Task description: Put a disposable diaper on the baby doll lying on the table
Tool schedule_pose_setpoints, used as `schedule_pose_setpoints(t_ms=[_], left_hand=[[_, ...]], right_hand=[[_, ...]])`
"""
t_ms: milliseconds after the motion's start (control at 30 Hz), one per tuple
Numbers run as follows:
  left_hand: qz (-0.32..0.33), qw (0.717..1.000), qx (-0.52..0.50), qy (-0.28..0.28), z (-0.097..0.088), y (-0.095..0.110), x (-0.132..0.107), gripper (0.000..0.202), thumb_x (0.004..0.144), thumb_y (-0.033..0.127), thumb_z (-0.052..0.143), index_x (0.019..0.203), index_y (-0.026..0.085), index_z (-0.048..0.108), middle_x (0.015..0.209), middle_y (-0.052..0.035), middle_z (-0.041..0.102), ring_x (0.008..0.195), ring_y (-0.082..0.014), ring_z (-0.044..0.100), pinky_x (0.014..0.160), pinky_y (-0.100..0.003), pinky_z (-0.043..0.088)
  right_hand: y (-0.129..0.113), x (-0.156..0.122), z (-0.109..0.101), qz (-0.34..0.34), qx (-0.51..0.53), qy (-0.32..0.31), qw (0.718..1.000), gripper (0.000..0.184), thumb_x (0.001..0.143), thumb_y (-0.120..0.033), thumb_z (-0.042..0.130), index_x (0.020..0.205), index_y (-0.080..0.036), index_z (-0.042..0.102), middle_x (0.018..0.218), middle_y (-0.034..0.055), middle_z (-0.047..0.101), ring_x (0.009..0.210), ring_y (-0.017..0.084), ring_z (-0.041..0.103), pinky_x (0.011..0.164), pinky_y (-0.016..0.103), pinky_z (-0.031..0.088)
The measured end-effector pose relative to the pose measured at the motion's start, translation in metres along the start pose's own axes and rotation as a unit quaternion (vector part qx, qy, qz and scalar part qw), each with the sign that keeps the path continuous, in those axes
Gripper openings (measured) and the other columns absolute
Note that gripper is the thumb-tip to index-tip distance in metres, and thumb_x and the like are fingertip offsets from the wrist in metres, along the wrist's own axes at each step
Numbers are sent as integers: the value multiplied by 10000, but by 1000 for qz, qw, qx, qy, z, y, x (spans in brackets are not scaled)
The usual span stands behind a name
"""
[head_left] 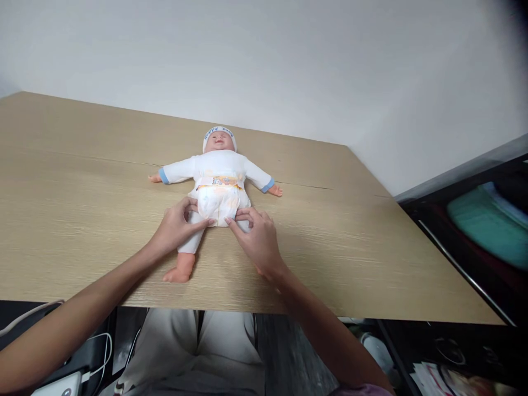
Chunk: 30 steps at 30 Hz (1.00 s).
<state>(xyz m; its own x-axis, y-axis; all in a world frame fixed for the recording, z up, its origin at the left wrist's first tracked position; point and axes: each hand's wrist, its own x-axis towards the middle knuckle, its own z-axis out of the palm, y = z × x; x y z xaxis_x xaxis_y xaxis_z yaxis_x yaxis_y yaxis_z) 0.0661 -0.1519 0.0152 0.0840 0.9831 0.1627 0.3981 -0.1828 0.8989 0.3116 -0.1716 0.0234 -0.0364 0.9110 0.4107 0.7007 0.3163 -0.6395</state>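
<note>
A baby doll in a white outfit with blue cuffs and a white cap lies on its back, arms spread, head toward the wall. Around its hips is a white diaper with an orange patterned waistband. My left hand pinches the diaper's edge at the doll's leg on the left, thumb near the crotch. On the opposite side my right hand grips the other leg edge between thumb and fingers. My right hand and forearm mostly hide the doll's leg on that side; the other bare foot shows.
The doll rests on a light wooden table that meets a pale wall. Beyond the right edge are a dark surface and a green item. Below the front edge sit a white device with a cable and some papers.
</note>
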Motion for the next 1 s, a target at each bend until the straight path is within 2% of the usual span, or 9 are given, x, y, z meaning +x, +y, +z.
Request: schedule_pose_setpoints(t_ms=[100,200,300,400,533,700,867,1000], left_hand=[[6,998,27,-53,-1,9,3,447,895,602,848,1133,226,808,1109,-53,831,1013,-299,731,907,-408,550],[-11,996,-15,-82,-1,15,7,478,900,621,836,1149,213,827,1110,-61,837,1026,-313,731,901,-413,546],[-45,993,-78,-74,0,18,8,497,878,627,857,1130,201,812,1114,-71,828,1012,-301,731,879,-397,541],[-49,991,-104,-67,0,18,8,477,867,617,868,1085,199,796,1099,-70,816,996,-284,720,868,-383,540],[-17,996,-67,-55,0,17,6,459,894,613,852,1089,200,805,1078,-57,811,978,-273,702,881,-380,532],[2,997,-33,-73,1,15,6,475,962,663,776,1029,195,818,1023,-46,807,966,-276,697,871,-376,518],[-47,982,-161,-84,0,18,8,514,917,659,824,1108,183,802,1175,-87,821,1087,-292,724,978,-408,544],[-94,962,-235,-104,-3,18,9,527,885,652,862,1121,186,797,1217,-116,819,1086,-294,737,969,-424,567]], right_hand=[[-1,-1,1,-1,0,-16,1000,183,1000,-458,835,1011,-284,779,977,34,867,989,316,698,960,487,530],[0,0,1,3,26,-33,999,183,1003,-469,823,1019,-289,794,1010,45,866,1017,321,687,927,471,542],[1,1,0,24,51,-26,998,247,994,-524,809,1021,-280,785,1027,56,868,1016,322,706,921,474,550],[3,2,-1,43,58,-17,997,281,995,-558,792,997,-277,780,1022,52,874,964,312,725,928,482,550],[2,2,-1,25,32,-21,999,273,1028,-550,753,1003,-283,808,988,57,875,983,332,703,916,486,533],[1,3,2,-7,27,-63,998,233,1036,-495,746,978,-279,812,1044,56,854,1015,317,659,956,469,508],[8,6,4,45,77,-46,995,279,985,-545,769,943,-270,791,968,48,804,981,295,654,877,413,515],[9,5,4,66,90,-47,993,360,995,-621,725,919,-273,779,901,37,765,936,291,638,844,413,521]])
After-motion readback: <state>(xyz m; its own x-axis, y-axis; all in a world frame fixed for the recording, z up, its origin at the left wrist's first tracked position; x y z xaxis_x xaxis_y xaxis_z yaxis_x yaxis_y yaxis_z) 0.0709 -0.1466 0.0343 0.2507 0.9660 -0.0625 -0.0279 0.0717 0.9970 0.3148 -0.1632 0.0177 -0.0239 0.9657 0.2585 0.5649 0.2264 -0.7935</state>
